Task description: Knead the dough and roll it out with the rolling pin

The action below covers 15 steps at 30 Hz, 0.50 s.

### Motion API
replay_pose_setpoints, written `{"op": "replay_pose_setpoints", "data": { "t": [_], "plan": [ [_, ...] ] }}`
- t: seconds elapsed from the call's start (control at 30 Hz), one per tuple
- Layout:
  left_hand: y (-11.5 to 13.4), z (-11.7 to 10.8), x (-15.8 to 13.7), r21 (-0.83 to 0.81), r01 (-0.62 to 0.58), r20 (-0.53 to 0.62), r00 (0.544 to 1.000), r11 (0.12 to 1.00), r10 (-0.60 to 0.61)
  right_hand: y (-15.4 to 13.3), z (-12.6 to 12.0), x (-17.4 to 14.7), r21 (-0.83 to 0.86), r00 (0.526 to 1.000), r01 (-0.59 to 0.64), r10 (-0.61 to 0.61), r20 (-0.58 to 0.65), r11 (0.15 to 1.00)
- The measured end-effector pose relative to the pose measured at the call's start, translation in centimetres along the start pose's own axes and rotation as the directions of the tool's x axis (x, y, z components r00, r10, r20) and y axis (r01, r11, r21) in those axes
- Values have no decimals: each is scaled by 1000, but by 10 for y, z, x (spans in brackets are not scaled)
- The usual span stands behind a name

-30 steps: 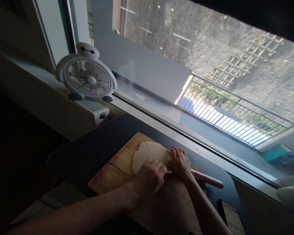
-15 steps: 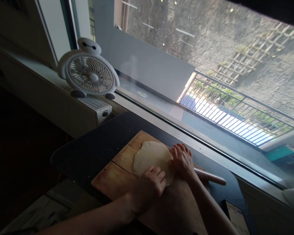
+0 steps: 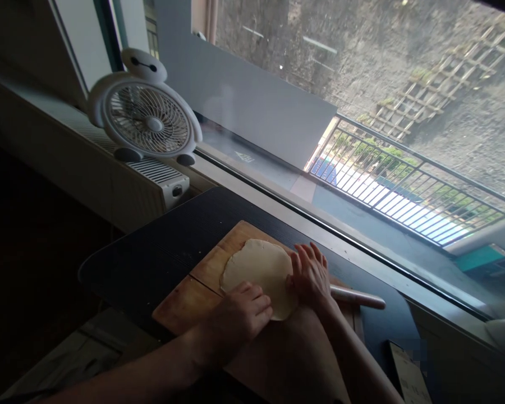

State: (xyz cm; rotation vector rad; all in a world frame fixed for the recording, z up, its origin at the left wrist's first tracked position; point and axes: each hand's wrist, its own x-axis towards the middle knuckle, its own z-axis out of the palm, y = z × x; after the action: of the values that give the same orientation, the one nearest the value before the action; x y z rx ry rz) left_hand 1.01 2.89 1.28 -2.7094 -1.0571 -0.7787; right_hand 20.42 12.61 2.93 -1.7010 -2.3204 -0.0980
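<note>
A flat, roughly round sheet of dough [image 3: 256, 266] lies on a wooden board [image 3: 185, 303]. At the dough's near edge, my left hand [image 3: 246, 311] has its fingers curled over the rim, the thumb hidden. My right hand [image 3: 312, 278] is at the right edge, its thumb and index finger closed on the rim while the other fingers extend beyond it. Just right of that hand a rolling pin [image 3: 359, 296] rests across the board's right side, its left end hidden behind the hand and wrist.
The board sits on a dark table [image 3: 151, 241] with rounded corners, crumbs scattered on it. A phone [image 3: 408, 370] lies at the lower right. Behind the table are the window sill [image 3: 252, 196] and glass. A white fan [image 3: 151, 120] stands on the radiator [image 3: 160, 174] to the left.
My left hand has slid a little left along the dough's near edge. My right hand's fingers have spread slightly at the right edge. The camera view has shifted slightly.
</note>
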Motion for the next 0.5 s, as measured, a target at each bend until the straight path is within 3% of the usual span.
{"op": "replay_pose_setpoints", "data": {
  "t": [0.07, 0.13, 0.23, 0.37, 0.43, 0.5],
  "plan": [
    [-3, -1, 1, -12, 19, 0, 1000, 1000, -19, -1, 4, 42, 37, 996, -81, 79, 40, 996],
    [-5, -1, -2, -31, 56, -10, 998, 998, -56, -2, 6, 61, 61, 989, -129, 125, 74, 990],
    [-7, -3, -7, -62, 144, -14, 989, 988, -146, -4, 4, 33, 78, 994, -87, 82, 73, 993],
    [-2, -1, -4, -96, 234, 77, 971, 968, -227, -4, 0, -31, 19, 995, 98, -98, 24, 995],
    [2, 4, 6, -85, 271, 94, 960, 959, -263, -4, -1, -28, -14, 995, 95, -95, 6, 995],
    [6, 10, 18, -48, 284, 90, 956, 958, -279, -4, 0, 3, -47, 998, 56, -54, 38, 997]
  ]
}}
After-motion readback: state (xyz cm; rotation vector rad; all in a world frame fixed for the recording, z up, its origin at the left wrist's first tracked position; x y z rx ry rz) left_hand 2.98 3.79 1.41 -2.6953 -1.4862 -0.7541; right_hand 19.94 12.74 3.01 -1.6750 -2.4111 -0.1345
